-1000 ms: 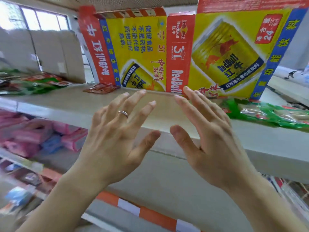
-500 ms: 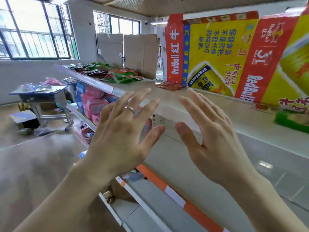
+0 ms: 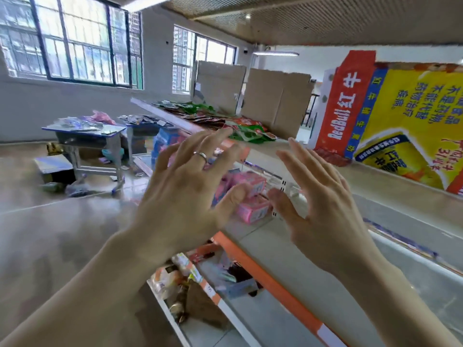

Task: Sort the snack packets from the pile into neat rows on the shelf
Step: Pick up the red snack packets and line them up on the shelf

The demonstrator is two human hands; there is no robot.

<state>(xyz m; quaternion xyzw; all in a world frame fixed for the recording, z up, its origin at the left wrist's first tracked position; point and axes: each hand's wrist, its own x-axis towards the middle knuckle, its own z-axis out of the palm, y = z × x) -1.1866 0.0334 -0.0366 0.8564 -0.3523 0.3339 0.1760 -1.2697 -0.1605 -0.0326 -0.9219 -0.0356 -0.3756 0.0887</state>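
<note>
**Hands.** The left hand (image 3: 180, 196) and the right hand (image 3: 323, 209) are raised side by side in front of the shelf unit, with their backs toward the camera. Neither hand touches or holds anything. The fingers (image 3: 215, 137) of the left hand are spread and slightly bent, and a ring (image 3: 200, 156) sits on one of them. The fingers (image 3: 300, 156) of the right hand are straight and fanned apart, with the thumb out to the side. The two thumbs point toward each other with a gap between them.

**Snack packets.** The snack packets (image 3: 208, 116) lie in a loose pile at the far end of the top shelf (image 3: 363, 179). Red, dark and green wrappers overlap. The pile lies beyond the left fingertips, apart from both hands. Two cardboard sheets (image 3: 273, 103) stand upright just behind the pile.

**Top shelf, near end.** A large red and yellow drink box (image 3: 400, 126) stands on the top shelf at the right. A flat red item (image 3: 330, 157), too blurred to identify, lies at its base.

**Lower levels.** Pink packs (image 3: 250, 186) sit on the shelf below, partly hidden by the hands. An orange strip (image 3: 270, 274) runs along the edge of a lower shelf. Mixed goods (image 3: 180, 274) lie on the bottom level, and their kind cannot be told.

**Surroundings.** Two worktops (image 3: 82, 127) stand on the floor (image 3: 50, 234) at the left, below the windows (image 3: 75, 38). Each carries small flat items too blurred to identify.
</note>
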